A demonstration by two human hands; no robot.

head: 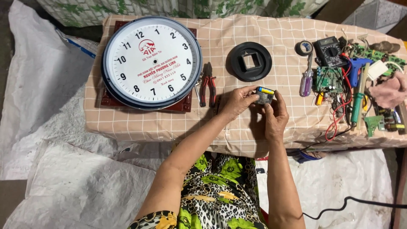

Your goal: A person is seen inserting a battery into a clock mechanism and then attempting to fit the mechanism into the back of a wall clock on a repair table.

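Both hands meet over the front middle of the tabletop, pinching one small grey clock movement between them. Left hand grips it from the left side, fingers curled over the top edge. Right hand comes up from below, thumb and fingertips closed on the right and lower side. A battery, yellow and blue, sits along the top of the movement. The piece is held just above the checked beige cloth, not resting on it as far as I can tell.

Just left of the hands: red-handled pliers, lying flat, jaws pointing away from the person. Further left, a big round white wall clock face lying face up on a dark red square base. No clock hands visible on the dial.

Behind the hands: a black round cover with a square opening in its middle.

To the right: a screwdriver with a clear purple handle, a roll of tape, a black multimeter, a green circuit board, red wires, a blue glue gun, a green-handled soldering iron. More boards and bits crowd the right edge, too cluttered to sort out.

White sacking covers the floor around it.
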